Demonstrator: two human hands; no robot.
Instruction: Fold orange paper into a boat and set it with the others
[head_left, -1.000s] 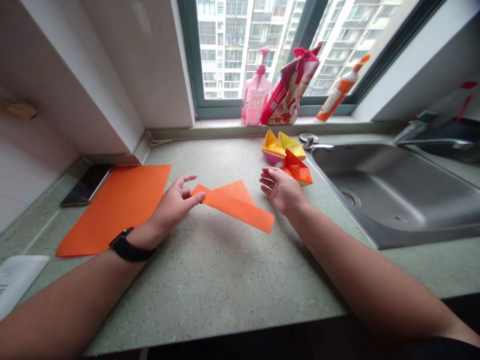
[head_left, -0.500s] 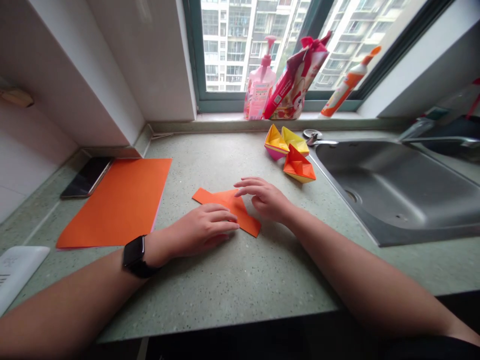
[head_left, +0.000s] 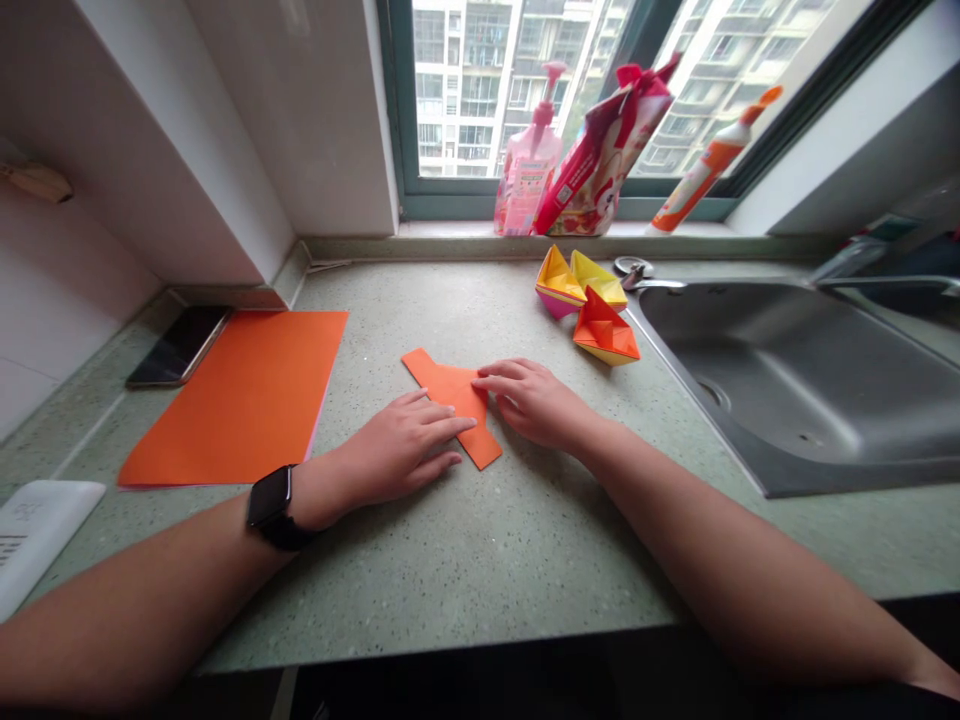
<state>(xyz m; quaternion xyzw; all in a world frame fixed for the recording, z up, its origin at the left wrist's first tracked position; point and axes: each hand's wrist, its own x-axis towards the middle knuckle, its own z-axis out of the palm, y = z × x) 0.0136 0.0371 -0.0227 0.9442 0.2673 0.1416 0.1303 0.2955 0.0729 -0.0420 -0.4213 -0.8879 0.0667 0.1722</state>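
Observation:
A folded orange paper lies flat on the green speckled counter. My left hand, with a black watch on the wrist, presses on the paper's lower left part with its fingers stretched flat. From the right, my right hand rests fingers-down on the paper's right edge. Both hands cover part of the sheet. Neither hand grips anything.
A stack of orange sheets lies to the left, with a black phone beside it and a white device at the near left. Three folded paper boats sit by the steel sink. A pink pump bottle, pink pouch and orange tube stand on the windowsill.
The paper was held up between my hands and is now flat on the counter. Both hands came down onto it and press it; the paper looks more compactly folded.

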